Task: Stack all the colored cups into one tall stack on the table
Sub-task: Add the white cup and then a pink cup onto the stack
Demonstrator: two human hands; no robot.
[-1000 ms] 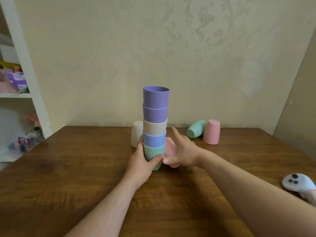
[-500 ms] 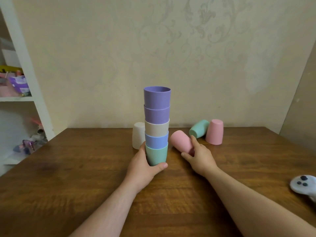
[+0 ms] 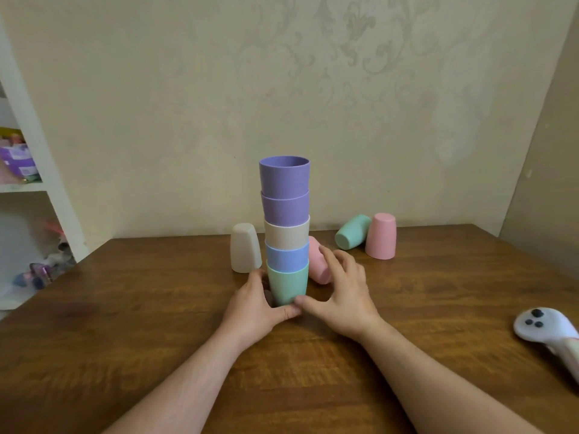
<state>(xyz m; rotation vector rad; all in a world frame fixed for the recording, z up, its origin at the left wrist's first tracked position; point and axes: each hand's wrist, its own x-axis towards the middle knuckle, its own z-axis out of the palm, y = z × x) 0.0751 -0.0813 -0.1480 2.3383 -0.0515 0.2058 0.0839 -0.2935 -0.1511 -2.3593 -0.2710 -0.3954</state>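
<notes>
Left hand [image 3: 257, 311] grips green bottom cup [image 3: 288, 285] of stack; right hand [image 3: 340, 296] open, pink cup [image 3: 318, 267] behind fingers; cups probably light, stiff, smooth: take by wall

Both hands are cupping the green bottom cup [image 3: 288, 285] of a five-cup stack [image 3: 285, 227] on the desk [image 3: 125, 324]: left hand [image 3: 255, 311], right hand [image 3: 341, 296] beside a fallen pink cup [image 3: 317, 261].

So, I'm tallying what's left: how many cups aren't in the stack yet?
4: a cream cup upside down left of the stack, a pink cup lying behind the right hand, a green cup lying by an upside-down pink cup.
</notes>
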